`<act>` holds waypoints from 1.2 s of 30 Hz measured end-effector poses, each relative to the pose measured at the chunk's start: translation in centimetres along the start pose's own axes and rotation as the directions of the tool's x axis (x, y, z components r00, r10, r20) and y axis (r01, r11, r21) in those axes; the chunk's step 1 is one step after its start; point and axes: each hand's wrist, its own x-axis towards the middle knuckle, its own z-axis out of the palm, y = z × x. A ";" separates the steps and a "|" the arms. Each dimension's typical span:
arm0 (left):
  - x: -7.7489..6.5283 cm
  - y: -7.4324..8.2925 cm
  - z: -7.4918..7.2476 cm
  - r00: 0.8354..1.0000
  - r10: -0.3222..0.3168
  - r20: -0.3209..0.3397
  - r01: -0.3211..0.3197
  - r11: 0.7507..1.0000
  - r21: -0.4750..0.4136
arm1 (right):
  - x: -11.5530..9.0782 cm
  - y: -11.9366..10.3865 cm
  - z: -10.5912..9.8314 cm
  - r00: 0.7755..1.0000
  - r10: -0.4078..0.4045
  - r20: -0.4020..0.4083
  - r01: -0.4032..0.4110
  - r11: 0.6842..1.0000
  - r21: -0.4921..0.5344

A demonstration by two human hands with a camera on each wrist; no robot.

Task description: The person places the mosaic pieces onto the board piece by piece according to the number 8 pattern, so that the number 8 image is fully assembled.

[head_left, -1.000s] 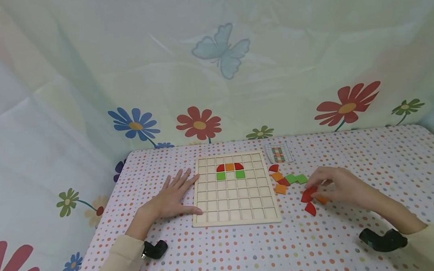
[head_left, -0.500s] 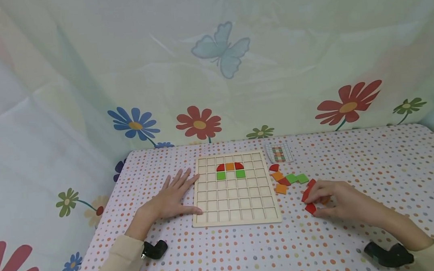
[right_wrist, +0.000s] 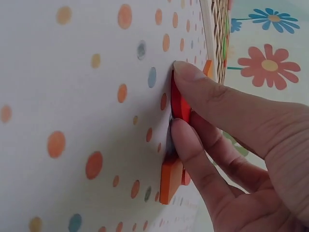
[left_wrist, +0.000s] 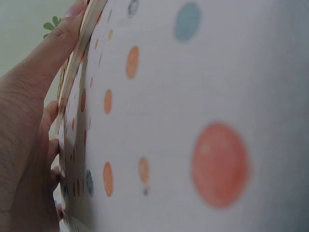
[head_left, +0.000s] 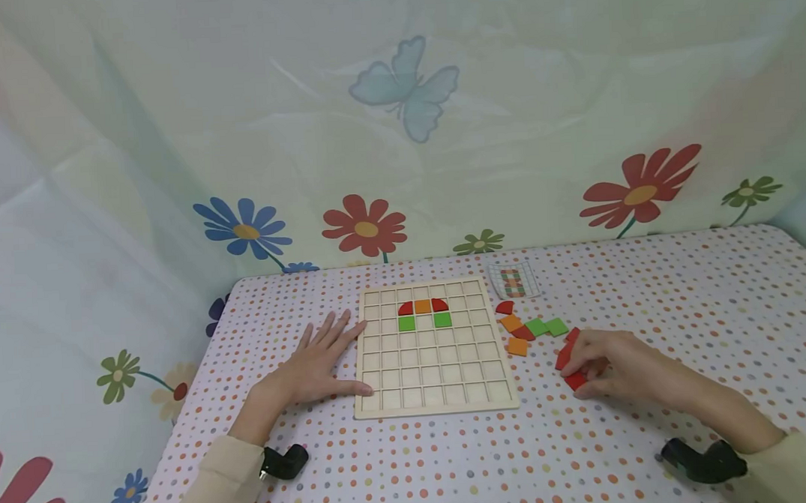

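Observation:
My left hand (head_left: 313, 369) rests spread, with thumb and fingertips touching the left edge of the wooden grid board (head_left: 434, 375). Right of the board, my right hand (head_left: 627, 362) pinches a red quarter-circle tile (right_wrist: 179, 99) between thumb and finger, low at the tabletop. Another red tile (head_left: 566, 352) lies by the fingertips, partly covered. In the right wrist view an orange tile (right_wrist: 170, 181) sits just beyond the finger. Set in the board are two red quarter-circles, an orange square (head_left: 422, 307) between them, and two green squares (head_left: 407, 323) below.
Between board and right hand lie loose tiles: orange squares (head_left: 518, 346), green pieces (head_left: 556, 326) and red quarter-circles (head_left: 504, 307). A pattern card (head_left: 514, 280) lies at the board's back right corner. Dotted cloth (head_left: 412, 469) covers the table; a flowered curtain hangs behind.
My right hand has shifted from the upper red tile toward the lower red quarter-circle nearer me, and its fingers now close on it. The left hand stays at the board's edge.

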 end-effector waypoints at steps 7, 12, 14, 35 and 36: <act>0.0 0.0 0.0 1.000 0.005 -0.001 -0.005 1.000 -0.004 | 0.0 -0.2 -0.2 1.000 0.019 0.020 -0.019 1.000 0.019; 0.0 0.0 -0.1 1.000 0.002 0.002 -0.002 1.000 -0.002 | -0.4 0.1 0.0 0.999 -0.051 -0.004 0.051 0.996 0.066; 0.0 0.0 -0.1 1.000 0.001 0.004 -0.001 1.000 0.000 | -0.5 0.1 0.1 0.995 -0.091 -0.028 0.092 0.993 0.067; 0.0 -0.4 0.0 1.000 0.002 0.009 -0.002 1.000 0.003 | 7.7 -5.7 0.2 0.966 -0.239 -0.095 0.246 0.967 0.068; 0.0 -0.3 0.0 1.000 -0.001 0.012 0.001 1.000 0.004 | 8.3 -5.9 0.3 0.964 -0.248 -0.099 0.255 0.964 0.070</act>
